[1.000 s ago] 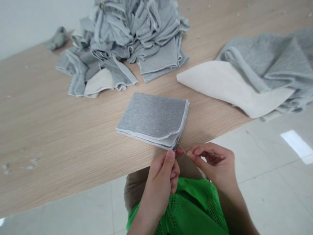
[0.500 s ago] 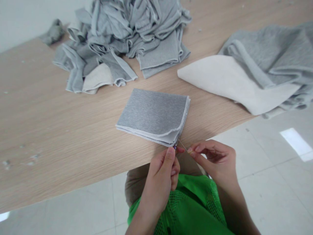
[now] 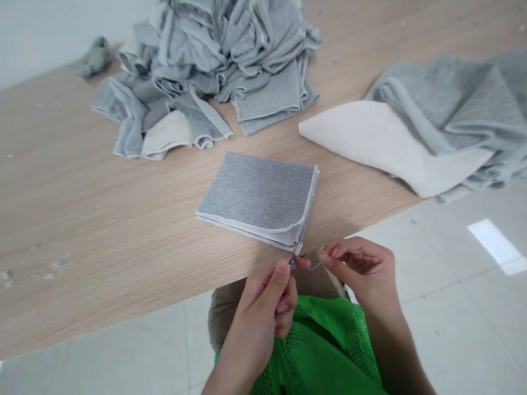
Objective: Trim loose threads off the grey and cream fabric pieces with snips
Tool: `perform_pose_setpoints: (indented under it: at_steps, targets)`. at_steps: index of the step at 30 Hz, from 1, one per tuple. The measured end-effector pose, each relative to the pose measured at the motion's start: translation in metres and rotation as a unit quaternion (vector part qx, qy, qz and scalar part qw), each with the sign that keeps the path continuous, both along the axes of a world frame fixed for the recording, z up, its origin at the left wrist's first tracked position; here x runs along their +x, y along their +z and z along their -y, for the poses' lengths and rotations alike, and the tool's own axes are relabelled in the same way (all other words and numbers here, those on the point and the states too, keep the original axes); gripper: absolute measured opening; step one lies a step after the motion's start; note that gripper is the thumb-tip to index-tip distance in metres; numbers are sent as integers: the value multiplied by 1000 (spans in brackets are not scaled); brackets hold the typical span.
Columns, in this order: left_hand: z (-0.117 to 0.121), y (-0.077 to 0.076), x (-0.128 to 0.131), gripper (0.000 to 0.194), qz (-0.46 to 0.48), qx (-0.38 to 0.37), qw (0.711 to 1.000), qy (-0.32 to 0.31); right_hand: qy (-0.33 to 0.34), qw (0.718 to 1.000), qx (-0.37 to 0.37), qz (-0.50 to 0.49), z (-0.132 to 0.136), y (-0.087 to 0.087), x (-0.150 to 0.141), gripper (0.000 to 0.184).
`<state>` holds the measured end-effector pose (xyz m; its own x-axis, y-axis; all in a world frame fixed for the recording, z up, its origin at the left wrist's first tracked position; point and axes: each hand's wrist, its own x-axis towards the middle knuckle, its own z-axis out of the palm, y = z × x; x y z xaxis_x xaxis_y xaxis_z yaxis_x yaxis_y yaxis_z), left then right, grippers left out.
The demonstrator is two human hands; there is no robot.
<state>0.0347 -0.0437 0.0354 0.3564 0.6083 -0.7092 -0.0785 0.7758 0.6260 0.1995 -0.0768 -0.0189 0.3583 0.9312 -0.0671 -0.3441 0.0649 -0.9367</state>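
A folded grey cloth (image 3: 261, 192) with pale stitched edges lies on the table near its front edge. My left hand (image 3: 267, 302) is closed just below the cloth's near right corner. Between its thumb and fingers pokes a small purple tool (image 3: 292, 262), mostly hidden, its tip close to that corner. My right hand (image 3: 366, 269) pinches a thin pale thread (image 3: 316, 266) between thumb and forefinger. The thread curves slackly towards the left hand's fingers; whether it touches the cloth I cannot tell.
A heap of crumpled grey cloths (image 3: 230, 60) sits at the back. To the right, another grey cloth pile (image 3: 457, 104) with a white piece (image 3: 387, 137) overhangs the table edge. Lint bits (image 3: 57, 265) are scattered on the left of the wooden table (image 3: 135, 236).
The thread, stretched straight from the cloth's corner before, now hangs slack and curled. My left hand has drawn slightly down and left with the purple tool, away from the corner.
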Motion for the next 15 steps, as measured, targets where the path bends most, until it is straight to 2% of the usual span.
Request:
perform_pose_setpoints:
  at_steps: [4, 8, 12, 15]
  targets:
    - [13, 4, -19, 56, 10, -30, 999, 13, -5, 1000, 23, -1, 3, -4, 7, 20]
    - [28, 0, -43, 55, 8, -15, 999, 50, -18, 998, 48, 26, 7, -3, 15, 21]
    - [42, -2, -61, 55, -1, 8, 998, 63, -25, 998, 42, 50, 8, 9, 17, 20]
    - [50, -3, -73, 53, 12, 27, 997, 70, -21, 994, 56, 87, 2, 26, 17, 17]
